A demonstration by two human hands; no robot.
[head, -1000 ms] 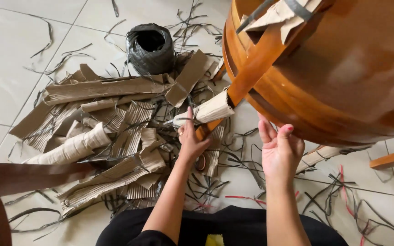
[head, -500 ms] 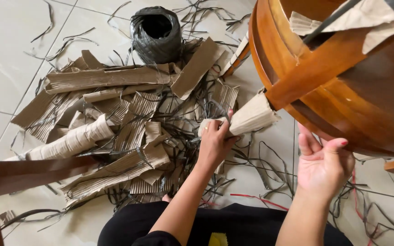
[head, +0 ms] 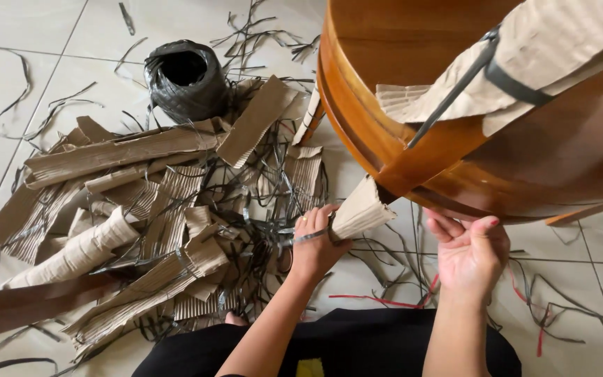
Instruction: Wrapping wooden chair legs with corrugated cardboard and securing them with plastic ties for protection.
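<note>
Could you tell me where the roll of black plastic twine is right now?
In the head view, the roll of black twine stands on the tiled floor at upper left, just behind the heap of torn cardboard, left of the round wooden furniture piece.

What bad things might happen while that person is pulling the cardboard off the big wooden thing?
The left hand grips the cardboard wrap together with what looks like a thin metal blade; a slip might nick the fingers or scratch the wooden piece. The right hand sits under that raised wooden piece, so it could get pinched if it drops. Loose black straps on the tiled floor might snag.
</note>
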